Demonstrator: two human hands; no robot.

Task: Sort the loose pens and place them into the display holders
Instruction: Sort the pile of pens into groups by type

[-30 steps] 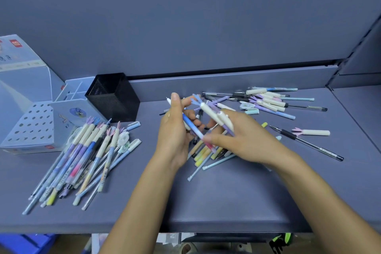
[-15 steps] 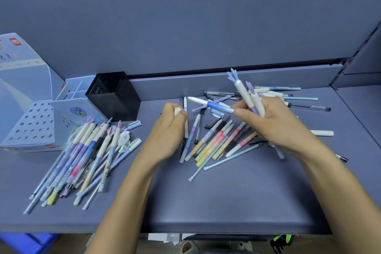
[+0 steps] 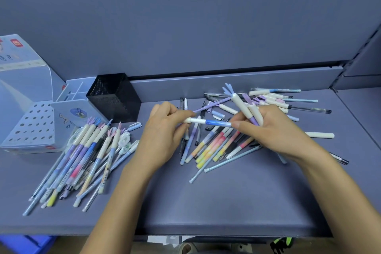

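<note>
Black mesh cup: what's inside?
Nothing sticks up past the rim of the black mesh cup. Its inside is dark; the bottom is hidden by its own walls.

Grey-blue shelf [image 3: 226, 202], matching back wall [image 3: 185, 16]

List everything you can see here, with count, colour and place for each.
Sorted pens: many, pastel, heap on shelf's left.
Loose pens: many, mixed colours, middle to right.
Blue-white pen: one, held between both hands.
Capped pens: at least two, cream, right hand.
Mesh holder: one, black, back left.
Display holders: two, white, far left.
Shelf: one, grey-blue.
Crate: one, blue, under shelf.
Left hand: grips pen's white end.
Right hand: pinches its blue end.
</note>
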